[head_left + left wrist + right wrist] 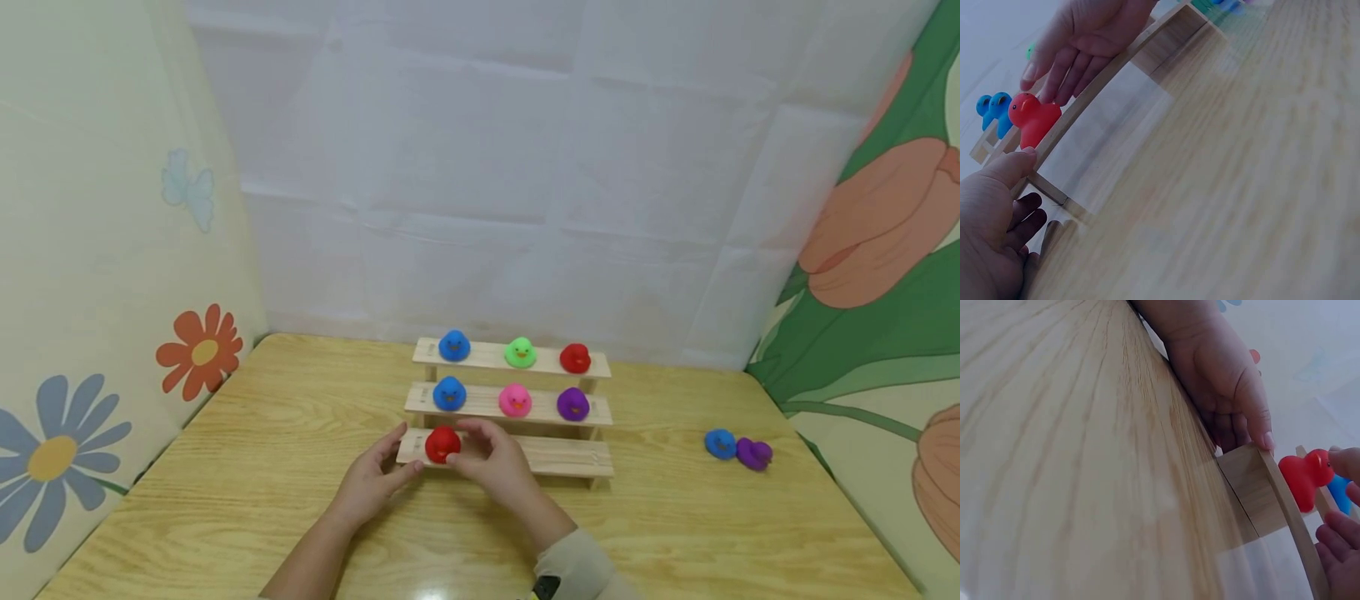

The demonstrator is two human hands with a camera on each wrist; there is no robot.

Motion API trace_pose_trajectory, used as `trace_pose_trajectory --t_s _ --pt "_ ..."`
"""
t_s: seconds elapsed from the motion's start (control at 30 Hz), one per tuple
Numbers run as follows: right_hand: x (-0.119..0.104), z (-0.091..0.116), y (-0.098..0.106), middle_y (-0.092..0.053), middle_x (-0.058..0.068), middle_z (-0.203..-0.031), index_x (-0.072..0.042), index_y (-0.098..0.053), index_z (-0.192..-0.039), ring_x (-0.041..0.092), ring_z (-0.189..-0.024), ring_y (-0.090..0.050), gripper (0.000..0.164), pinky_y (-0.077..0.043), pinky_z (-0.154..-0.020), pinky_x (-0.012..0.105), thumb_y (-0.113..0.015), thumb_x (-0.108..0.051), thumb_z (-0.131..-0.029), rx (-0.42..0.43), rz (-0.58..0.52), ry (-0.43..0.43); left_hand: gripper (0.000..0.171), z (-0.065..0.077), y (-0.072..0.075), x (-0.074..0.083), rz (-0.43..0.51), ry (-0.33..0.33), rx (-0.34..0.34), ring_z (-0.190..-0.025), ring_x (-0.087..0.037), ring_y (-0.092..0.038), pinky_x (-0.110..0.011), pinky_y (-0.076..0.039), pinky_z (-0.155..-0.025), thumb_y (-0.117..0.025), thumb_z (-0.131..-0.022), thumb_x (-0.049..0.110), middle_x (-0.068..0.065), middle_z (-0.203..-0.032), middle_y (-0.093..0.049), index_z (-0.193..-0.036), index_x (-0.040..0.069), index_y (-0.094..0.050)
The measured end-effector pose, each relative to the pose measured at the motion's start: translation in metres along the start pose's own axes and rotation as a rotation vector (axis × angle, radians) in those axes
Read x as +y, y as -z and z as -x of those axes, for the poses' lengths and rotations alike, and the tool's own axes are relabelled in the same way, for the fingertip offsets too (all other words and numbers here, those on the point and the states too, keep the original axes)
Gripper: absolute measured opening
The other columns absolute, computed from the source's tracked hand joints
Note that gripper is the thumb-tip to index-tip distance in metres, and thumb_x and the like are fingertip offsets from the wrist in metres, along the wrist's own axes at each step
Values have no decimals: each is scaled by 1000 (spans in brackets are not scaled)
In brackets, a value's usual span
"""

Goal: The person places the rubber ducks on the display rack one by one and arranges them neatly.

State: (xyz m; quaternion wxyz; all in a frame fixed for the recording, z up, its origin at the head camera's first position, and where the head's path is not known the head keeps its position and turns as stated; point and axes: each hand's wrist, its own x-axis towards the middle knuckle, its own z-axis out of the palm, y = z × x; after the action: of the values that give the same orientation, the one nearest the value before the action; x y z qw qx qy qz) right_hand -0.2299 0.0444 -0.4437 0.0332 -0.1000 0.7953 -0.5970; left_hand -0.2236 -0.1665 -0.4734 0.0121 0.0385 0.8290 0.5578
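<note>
A red rubber duck point(441, 445) stands near the left end of the bottom tier of a wooden three-tier shelf point(562, 456). My right hand point(491, 462) pinches this duck from its right side between thumb and fingers; the exact contact is partly hidden. At the same end, my left hand point(371, 479) grips the shelf, its thumb on the front edge of the plank. Its other fingers are curled beside the shelf's end, as the right wrist view shows. The red duck point(1034, 122) sits upright between both hands in the left wrist view.
On the top tier stand a blue duck point(454, 345), a green duck point(521, 352) and a red duck point(576, 358). The middle tier bears blue point(449, 393), pink point(515, 400) and purple ducks point(573, 404). Another blue duck point(720, 444) and purple duck point(754, 454) lie on the table at right.
</note>
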Motion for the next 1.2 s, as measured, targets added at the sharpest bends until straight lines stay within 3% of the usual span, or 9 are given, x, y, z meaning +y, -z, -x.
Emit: trace_pose_trajectory --t_s 0.17,0.47,0.67,0.9,1.2 --pt "2 6 11 -63 9 -130 -16 -64 -125 31 -126 -56 45 -46 -107 46 -79 -18 -82 18 -18 3 76 1 0 1 5 6 -4 -138 -41 -42 -54 -27 -118 -71 -91 24 -25 -143 -51 -151 -1 -31" --pt "10 17 35 -64 17 -124 -10 -65 -122 32 -116 -61 43 -51 -101 43 -79 -15 -82 69 -36 23 77 0 1 1 11 14 -8 -142 -41 -36 -54 -22 -120 -71 -90 25 -25 -144 -50 -151 0 -31" --pt "17 22 53 -65 15 -118 -10 -66 -120 26 -108 -64 41 -55 -94 36 -79 -14 -80 108 -9 0 77 0 0 0 25 11 -4 -141 -41 -37 -54 -22 -119 -71 -90 23 -25 -143 -50 -151 -1 -31" --pt "23 31 76 -67 16 -111 -5 -68 -115 26 -102 -64 38 -55 -90 33 -80 -8 -79 191 19 42 77 -1 0 0 29 17 -4 -142 -41 -37 -54 -23 -119 -71 -90 23 -25 -143 -50 -151 -1 -31" --pt "27 39 106 -68 17 -114 -1 -67 -114 24 -106 -63 37 -53 -92 26 -79 -4 -79 274 48 65 76 -2 -1 -1 32 16 -2 -141 -41 -38 -54 -24 -119 -71 -90 22 -25 -143 -51 -151 -1 -31"
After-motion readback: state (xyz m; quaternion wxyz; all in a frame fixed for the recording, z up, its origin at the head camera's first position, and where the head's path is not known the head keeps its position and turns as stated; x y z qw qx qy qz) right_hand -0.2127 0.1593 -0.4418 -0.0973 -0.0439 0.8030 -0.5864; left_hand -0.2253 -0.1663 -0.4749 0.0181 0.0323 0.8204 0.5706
